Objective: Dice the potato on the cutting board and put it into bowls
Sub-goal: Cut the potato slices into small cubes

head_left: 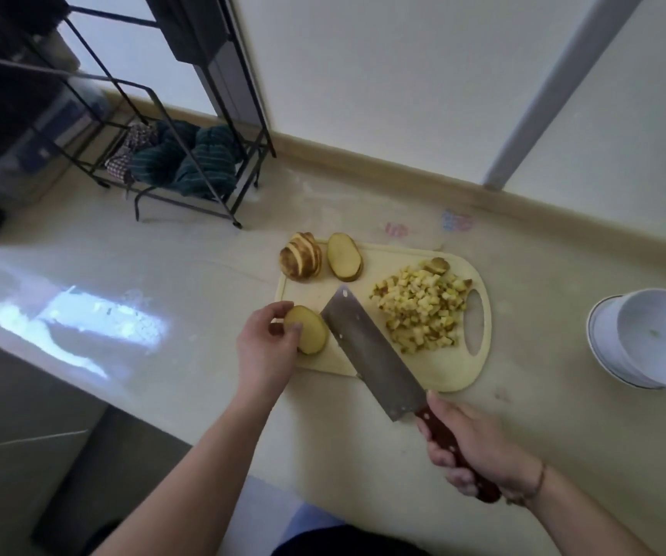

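The left hand [265,347] pinches a potato half [310,330] at the cutting board's [435,367] near-left corner. The right hand [469,447] grips the cleaver [371,351] just beside it. Risk: fingertips near the blade could be cut; the rounded half could roll off the edge.

1. Counter [544,415] lay open between cutting board [459,367] and stacked bowls [652,339].
2. Cleaver [371,351] slanted across the board's near half.
3. Diced potato pile [423,311] filled the handle end.
4. Wire rack [187,170] blocked the far left.
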A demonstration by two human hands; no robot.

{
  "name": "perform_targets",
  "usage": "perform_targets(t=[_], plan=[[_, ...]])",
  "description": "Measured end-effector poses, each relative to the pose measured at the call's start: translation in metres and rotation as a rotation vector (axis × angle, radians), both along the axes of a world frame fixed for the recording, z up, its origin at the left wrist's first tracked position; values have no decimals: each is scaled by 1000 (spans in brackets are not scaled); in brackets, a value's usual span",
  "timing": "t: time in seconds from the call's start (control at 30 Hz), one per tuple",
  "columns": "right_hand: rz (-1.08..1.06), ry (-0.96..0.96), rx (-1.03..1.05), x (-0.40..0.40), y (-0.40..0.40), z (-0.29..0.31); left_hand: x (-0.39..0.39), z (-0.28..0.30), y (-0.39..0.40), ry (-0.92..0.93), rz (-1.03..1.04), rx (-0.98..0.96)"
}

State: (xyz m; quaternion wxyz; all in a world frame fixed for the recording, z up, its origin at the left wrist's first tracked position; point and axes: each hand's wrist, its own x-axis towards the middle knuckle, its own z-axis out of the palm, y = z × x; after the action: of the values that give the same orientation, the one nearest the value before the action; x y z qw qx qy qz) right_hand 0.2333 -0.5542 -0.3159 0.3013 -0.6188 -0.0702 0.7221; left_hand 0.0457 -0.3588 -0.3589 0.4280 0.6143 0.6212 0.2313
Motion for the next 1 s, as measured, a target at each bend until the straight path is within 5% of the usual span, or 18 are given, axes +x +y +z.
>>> perform_targets(t=[0.3, 0.43, 0.57, 0.8, 1.0], plan=[[-8, -79, 89, 51, -3, -1, 35, -12, -40, 27, -86, 110], [81, -155, 160, 46, -5, 4, 38, -21, -58, 208, -197, 178], [111, -200, 208, 42, -3, 8, 38, -32, -69, 349, -295, 452], [-8, -207, 296, 39, -8, 15, 114, -19, -87, 87, 65, 336], [-157, -45, 309, 44, -12, 18, 142, -29, -85, 161, 70, 308]])
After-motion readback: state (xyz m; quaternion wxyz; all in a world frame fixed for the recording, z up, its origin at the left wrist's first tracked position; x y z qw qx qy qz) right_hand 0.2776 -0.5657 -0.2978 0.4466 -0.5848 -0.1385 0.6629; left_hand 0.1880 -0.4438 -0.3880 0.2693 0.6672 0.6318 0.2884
